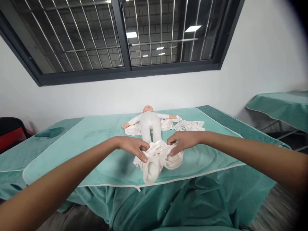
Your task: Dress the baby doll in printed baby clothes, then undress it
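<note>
A baby doll [150,121] in a white body lies on a light green cloth, head toward the wall and arms spread. Over its feet, near the front edge, is a bunched pair of white baby pants [157,154] with two rounded leg ends toward me. My left hand [135,147] pinches the left side of the waistband between thumb and fingers. On the opposite side my right hand [184,141] grips the band the same way. The doll's feet are hidden in or behind the fabric. Another white printed baby garment [189,125] is spread under the doll and its arms.
The light green cloth [96,128] with white edging covers a bed draped in darker green fabric [216,199]. A barred window [130,69] is in the wall behind. At right stands another green-covered table [281,107]; a black and red chair [12,133] is at left.
</note>
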Tool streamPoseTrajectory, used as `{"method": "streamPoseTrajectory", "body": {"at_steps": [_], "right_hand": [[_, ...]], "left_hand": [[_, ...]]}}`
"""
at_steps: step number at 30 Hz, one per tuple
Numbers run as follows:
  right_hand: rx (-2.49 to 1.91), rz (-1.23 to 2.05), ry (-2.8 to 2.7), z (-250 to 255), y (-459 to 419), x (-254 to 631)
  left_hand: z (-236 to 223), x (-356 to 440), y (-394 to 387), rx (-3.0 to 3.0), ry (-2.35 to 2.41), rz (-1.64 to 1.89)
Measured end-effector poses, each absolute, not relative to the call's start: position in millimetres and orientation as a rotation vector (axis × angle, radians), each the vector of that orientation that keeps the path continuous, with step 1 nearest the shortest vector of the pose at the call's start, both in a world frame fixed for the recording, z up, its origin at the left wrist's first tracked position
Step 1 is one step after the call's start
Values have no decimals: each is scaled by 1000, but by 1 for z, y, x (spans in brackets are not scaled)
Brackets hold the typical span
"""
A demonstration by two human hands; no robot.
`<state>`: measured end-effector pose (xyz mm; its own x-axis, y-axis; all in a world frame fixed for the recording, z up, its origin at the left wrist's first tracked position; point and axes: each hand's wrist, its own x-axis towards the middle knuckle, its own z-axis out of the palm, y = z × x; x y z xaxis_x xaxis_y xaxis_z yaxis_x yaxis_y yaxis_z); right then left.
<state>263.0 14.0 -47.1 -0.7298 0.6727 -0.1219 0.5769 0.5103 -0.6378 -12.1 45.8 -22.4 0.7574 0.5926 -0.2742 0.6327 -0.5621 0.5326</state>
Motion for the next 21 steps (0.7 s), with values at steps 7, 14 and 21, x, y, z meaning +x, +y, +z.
{"method": "streamPoseTrajectory", "body": {"at_steps": [7,14,21], "right_hand": [[-1062,557,-2873,26,4,245],[-1213,294,-2525,76,-6,220],[-1355,0,-3110,98,-20,209]], "left_hand": [[55,-2,31,2360,813,-518],[83,14,13,2566,1075,-438],[99,26,-1,2784,1174,-859]]}}
